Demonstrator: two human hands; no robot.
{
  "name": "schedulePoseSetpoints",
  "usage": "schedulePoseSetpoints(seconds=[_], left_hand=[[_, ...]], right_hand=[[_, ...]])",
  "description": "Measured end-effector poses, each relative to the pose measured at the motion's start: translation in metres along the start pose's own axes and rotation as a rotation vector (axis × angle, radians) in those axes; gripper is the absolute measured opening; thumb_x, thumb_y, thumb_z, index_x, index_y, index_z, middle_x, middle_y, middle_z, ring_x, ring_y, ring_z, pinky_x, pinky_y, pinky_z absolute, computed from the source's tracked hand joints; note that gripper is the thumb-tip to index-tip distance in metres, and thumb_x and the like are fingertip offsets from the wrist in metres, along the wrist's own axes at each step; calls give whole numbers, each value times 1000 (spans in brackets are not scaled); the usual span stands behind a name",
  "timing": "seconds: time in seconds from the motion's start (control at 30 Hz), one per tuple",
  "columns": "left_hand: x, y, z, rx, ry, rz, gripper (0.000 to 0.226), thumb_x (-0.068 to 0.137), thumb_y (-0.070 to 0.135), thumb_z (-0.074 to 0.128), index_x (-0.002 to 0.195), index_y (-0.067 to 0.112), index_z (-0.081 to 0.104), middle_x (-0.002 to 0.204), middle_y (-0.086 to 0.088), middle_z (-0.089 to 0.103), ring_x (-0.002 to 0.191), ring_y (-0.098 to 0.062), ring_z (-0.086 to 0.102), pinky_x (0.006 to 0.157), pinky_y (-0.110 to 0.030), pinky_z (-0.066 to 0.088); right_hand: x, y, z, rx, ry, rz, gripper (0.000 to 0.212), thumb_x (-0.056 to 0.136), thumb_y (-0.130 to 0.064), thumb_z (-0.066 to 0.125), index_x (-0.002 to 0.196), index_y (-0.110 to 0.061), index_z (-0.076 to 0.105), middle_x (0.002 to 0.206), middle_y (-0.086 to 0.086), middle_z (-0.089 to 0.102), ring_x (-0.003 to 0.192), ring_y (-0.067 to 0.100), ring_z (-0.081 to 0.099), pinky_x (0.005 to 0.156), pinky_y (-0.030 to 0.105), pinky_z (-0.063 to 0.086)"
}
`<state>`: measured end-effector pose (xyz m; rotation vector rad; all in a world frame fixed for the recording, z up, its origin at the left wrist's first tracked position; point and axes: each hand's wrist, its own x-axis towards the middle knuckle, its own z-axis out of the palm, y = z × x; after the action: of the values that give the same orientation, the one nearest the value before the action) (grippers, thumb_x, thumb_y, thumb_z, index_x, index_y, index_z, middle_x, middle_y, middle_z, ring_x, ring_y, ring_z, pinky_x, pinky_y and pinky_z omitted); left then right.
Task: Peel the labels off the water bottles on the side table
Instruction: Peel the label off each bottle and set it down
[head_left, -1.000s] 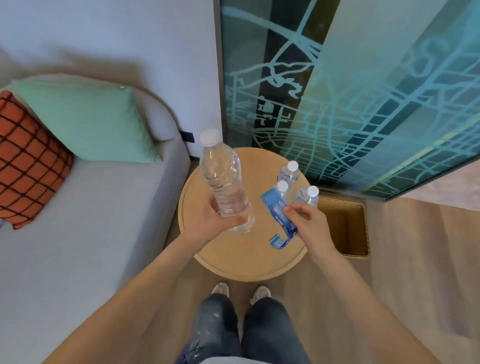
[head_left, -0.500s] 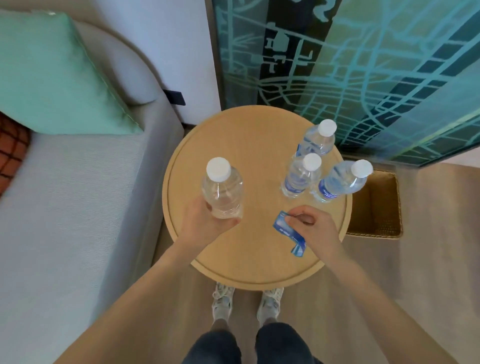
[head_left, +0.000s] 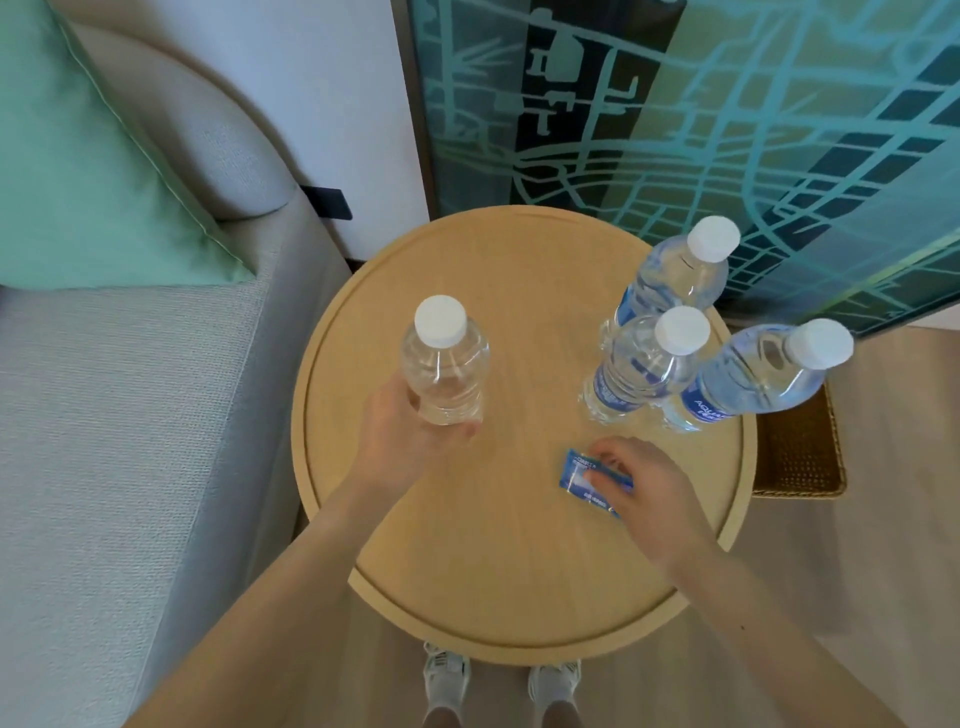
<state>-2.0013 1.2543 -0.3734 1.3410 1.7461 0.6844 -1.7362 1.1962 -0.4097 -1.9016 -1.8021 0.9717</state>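
The left hand (head_left: 400, 441) grips the bare bottle (head_left: 447, 374) upright over the worktop (head_left: 493, 571), the right hand (head_left: 644, 488) pinches the loose label (head_left: 582, 475) down on it, and three labelled bottles (head_left: 639, 369) stand upright just beyond the right hand, which is nearer them.

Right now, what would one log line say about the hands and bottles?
left hand: holds unlabelled bottle | right hand: holds peeled label on side table | waiting: three labelled bottles
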Motion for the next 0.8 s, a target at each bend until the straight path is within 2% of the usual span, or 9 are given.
schedulePoseSetpoints(seconds=[0.13,0.27,0.33,0.43,0.53,0.6,0.67,0.73,0.8], left_hand=[[1,-12,9,-20,-15,-10,41,63,24,92,95,17,68,88,-2,73,85,-23,69,77,-48,57],[-1,-16,14,-1,5,40,40,62,23,93,93,16,69,86,0,73,82,-22,70,75,-45,57],[-1,-17,15,1,6,53,39,63,22,93,93,18,69,84,3,73,82,-19,69,73,-39,57],[-1,-20,16,-32,12,117,37,65,21,92,86,35,65,82,16,71,80,-5,67,67,-18,52],[-2,-20,19,-54,19,155,43,66,19,92,87,41,61,91,28,68,85,2,66,70,-11,50],[-2,-22,21,-59,29,188,47,66,15,92,95,38,62,92,34,66,89,9,64,74,-6,46],[-2,-26,23,-75,38,184,47,67,14,91,102,29,64,94,27,68,93,6,64,79,-9,47],[-2,-28,23,-87,11,150,45,68,15,91,106,22,67,102,15,71,99,-2,65,86,-20,51],[-3,-29,22,-70,-44,153,40,70,15,89,104,24,69,102,12,72,101,-5,65,91,-32,52]], right_hand=[[-3,7,10,-89,35,-90,25,87,-11,74,111,-13,69,104,-6,59,98,15,52,83,24,39],[-9,13,18,-147,27,-127,24,88,-10,72,113,-12,70,104,1,65,97,24,52,86,29,41],[-11,14,21,-196,45,-166,25,88,-9,73,113,-9,71,104,5,67,96,28,56,87,37,48],[-12,14,23,-247,88,-212,27,85,-7,76,112,-4,72,103,9,69,94,32,60,83,45,53],[-12,16,26,-288,111,-234,27,85,-9,77,111,-3,72,104,11,69,94,34,62,83,47,54],[-13,16,27,-296,123,-240,27,85,-12,77,110,-3,72,104,11,69,93,34,62,83,47,53],[-12,17,28,-295,140,-242,26,84,-12,78,108,-4,72,103,11,69,93,34,62,82,48,54],[-12,16,28,-288,143,-233,26,85,-14,77,108,-4,72,103,10,69,93,33,62,83,47,53],[-13,13,25,-255,128,-211,28,89,-23,71,111,-6,70,105,8,68,95,31,60,84,46,51]])
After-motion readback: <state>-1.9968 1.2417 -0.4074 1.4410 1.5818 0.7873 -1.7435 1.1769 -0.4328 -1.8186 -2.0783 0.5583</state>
